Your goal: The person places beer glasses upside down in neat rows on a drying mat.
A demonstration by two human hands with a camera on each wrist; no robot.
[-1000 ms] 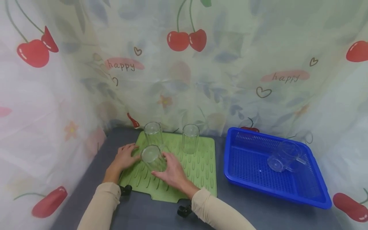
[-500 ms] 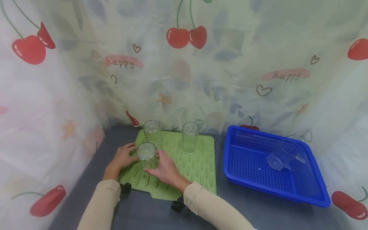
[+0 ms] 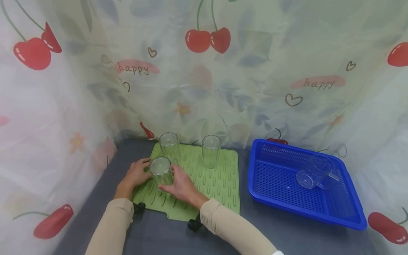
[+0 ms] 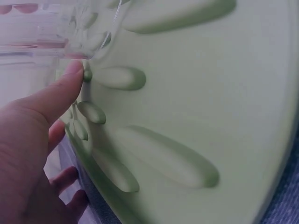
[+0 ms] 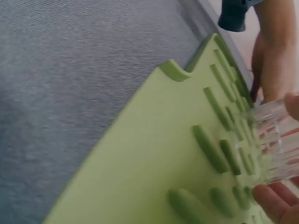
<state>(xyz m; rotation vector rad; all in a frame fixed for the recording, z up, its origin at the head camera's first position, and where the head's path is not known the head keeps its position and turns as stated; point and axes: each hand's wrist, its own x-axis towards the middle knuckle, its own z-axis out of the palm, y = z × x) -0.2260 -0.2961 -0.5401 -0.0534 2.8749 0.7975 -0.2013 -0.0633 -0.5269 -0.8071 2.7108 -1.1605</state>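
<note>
Okay, right hand (image 3: 181,184) grips the near glass (image 3: 161,172); left hand (image 3: 138,173) beside it, fingers relaxed, contact unclear. Probably best: keep it upright, clear of the rear-left glass (image 3: 170,145), release only once it's flat. Near glass sits between both hands, over the green mat (image 3: 228,184).

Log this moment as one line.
right hand: holds clear cylindrical glass; left hand: beside it; green ridged mat: two more glasses at back; blue perforated plastic basket: right of mat
</note>
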